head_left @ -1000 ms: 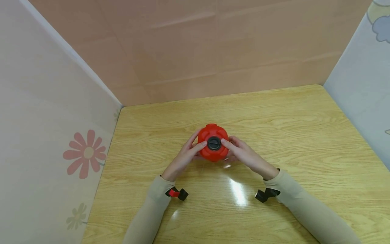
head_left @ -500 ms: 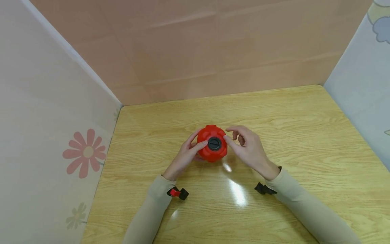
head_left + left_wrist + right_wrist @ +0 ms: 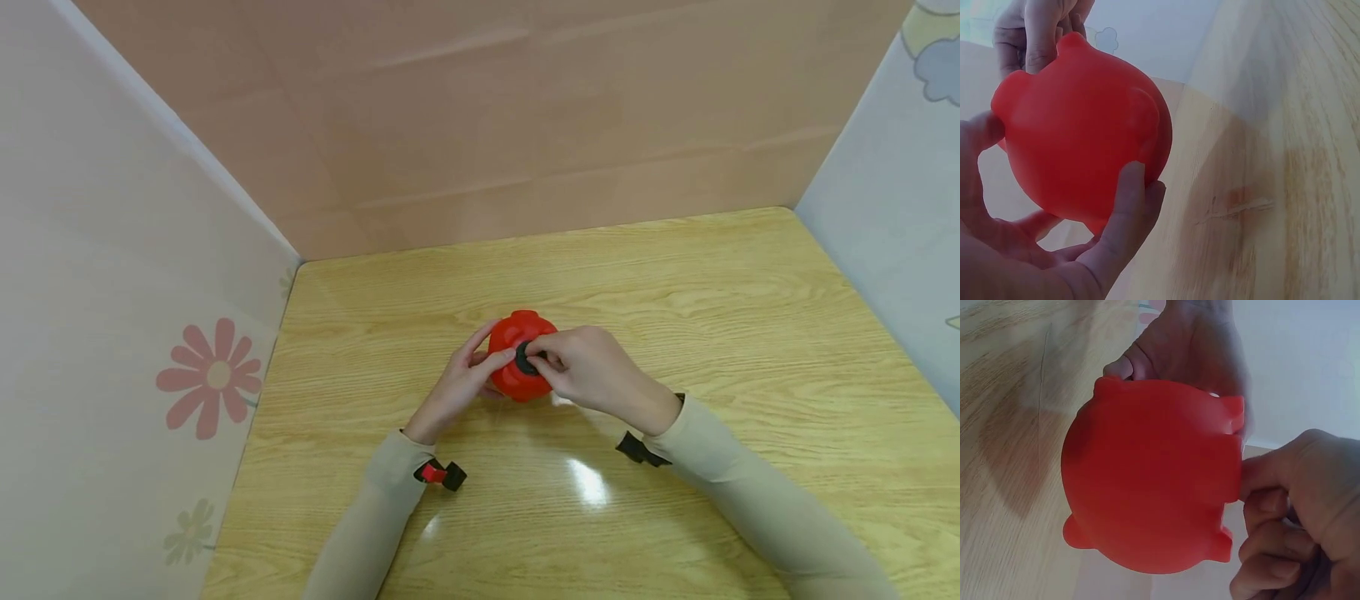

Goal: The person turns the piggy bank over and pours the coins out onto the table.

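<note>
A round red piggy bank (image 3: 516, 387) is held with its underside up, above the table's middle. My left hand (image 3: 452, 390) grips it from the left, its thumb near the black plug (image 3: 522, 360) set in that underside. With bent thumb and forefinger, my right hand (image 3: 600, 372) pinches the plug, partly covering it. In the left wrist view the smooth red body (image 3: 1079, 137) with stubby feet lies between the left fingers. The right wrist view shows the right fingers (image 3: 1269, 503) at the foot side, the plug itself hidden there.
A wood-grain table (image 3: 375, 308) lies beneath both hands. A brown-pink covered wall (image 3: 450, 150) stands behind it, with a pale flowered panel (image 3: 112, 275) on the left and another pale panel (image 3: 900, 208) on the right. Black camera mounts (image 3: 452, 476) hang at both wrists.
My right hand has let go of the piggy bank's right side, lifted away, then come over its underside to pinch the black plug. The left hand keeps its hold.
</note>
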{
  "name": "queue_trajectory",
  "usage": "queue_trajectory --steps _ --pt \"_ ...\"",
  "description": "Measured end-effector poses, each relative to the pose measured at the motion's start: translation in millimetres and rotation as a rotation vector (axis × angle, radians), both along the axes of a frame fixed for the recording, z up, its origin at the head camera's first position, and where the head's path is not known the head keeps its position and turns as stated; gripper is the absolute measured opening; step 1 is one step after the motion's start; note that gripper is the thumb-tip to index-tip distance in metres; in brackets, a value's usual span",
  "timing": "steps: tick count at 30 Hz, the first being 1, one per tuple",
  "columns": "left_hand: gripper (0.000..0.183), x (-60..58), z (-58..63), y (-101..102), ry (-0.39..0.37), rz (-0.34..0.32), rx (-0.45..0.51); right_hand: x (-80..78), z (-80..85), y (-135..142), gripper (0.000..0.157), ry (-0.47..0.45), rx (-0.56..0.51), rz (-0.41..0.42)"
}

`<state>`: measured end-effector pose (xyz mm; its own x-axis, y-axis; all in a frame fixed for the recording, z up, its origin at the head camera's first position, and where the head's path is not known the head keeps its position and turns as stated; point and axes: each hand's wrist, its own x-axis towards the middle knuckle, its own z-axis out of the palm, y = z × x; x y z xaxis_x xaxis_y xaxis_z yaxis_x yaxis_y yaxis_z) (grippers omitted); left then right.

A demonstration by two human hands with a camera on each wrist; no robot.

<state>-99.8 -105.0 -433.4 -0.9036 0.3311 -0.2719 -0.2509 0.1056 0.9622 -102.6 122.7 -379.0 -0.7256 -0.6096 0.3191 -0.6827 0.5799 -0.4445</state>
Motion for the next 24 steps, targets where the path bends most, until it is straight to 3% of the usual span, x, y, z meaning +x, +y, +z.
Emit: queue_trajectory --steps 6,24 --pt "0.071 -0.3 0.0 -0.6 -0.003 -0.009 -0.011 -1.9 -2.6 0.3 0.012 0.103 0.009 0.034" --pt "0.070 -1.4 -5.5 -0.4 0.006 -0.061 0.017 -6.1 -8.5 6.9 0.018 0.242 0.053 0.119"
